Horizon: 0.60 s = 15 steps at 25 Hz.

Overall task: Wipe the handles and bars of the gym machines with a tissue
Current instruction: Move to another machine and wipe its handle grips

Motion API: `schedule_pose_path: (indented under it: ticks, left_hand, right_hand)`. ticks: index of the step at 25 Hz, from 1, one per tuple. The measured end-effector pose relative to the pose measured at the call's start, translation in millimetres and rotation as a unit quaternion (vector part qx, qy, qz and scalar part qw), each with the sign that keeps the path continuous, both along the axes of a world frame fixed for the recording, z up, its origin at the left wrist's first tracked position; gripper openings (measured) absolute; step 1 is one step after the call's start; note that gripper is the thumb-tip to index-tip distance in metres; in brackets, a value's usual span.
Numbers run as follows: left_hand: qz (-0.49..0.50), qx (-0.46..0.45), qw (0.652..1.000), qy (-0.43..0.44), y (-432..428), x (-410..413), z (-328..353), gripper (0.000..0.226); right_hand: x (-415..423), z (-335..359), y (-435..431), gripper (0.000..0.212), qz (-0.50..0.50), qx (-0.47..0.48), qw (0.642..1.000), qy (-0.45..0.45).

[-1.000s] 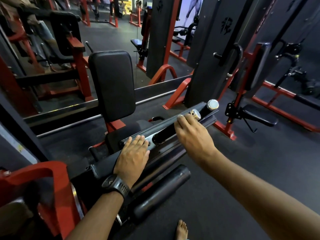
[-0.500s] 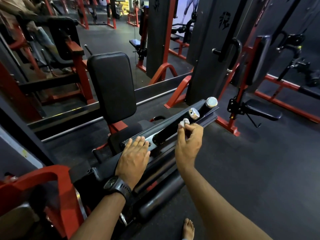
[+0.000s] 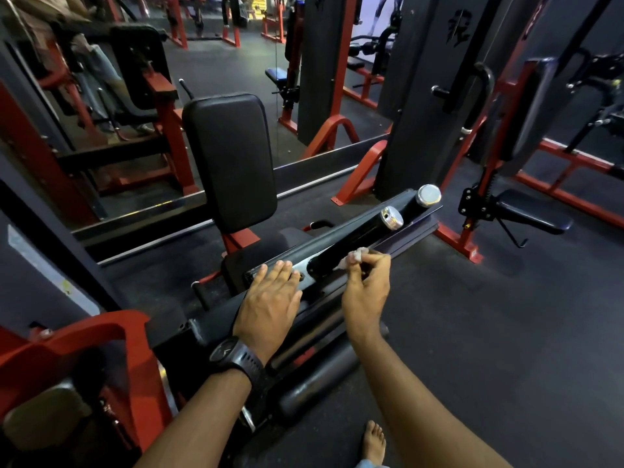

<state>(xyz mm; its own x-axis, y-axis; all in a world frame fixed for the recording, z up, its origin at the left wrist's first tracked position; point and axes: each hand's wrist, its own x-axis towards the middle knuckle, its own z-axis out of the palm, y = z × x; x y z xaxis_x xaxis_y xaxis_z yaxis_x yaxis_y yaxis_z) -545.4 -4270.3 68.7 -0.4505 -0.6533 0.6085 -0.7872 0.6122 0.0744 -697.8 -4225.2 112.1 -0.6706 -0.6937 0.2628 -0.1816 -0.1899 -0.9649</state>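
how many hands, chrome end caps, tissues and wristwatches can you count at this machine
hands: 2, left hand and right hand
chrome end caps: 2
tissue: 1
wristwatch: 1
total: 6

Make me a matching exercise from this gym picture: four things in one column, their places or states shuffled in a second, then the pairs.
1 left hand
2 right hand
3 crumpled white tissue
4 black padded backrest

A stands upright beyond the black cylindrical bar
B pinches the tissue
C lies flat on the black machine frame
D caught between fingertips

Pairs: 1-C, 2-B, 3-D, 4-A
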Motion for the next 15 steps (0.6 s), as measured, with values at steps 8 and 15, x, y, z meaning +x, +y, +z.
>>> schedule_pose_path:
  ticks: [8, 15]
  left_hand:
    - [0.003, 0.011, 1.000, -0.007, 1, 0, 1, 0.040]
    - [0.003, 0.018, 1.000, -0.002, 2, 0, 0, 0.043]
  right_hand:
    - [14, -23, 1, 0.016, 0.048, 0.086, 0.995, 0.019]
    - [12, -16, 13, 0.008, 0.032, 0.153, 0.952, 0.264]
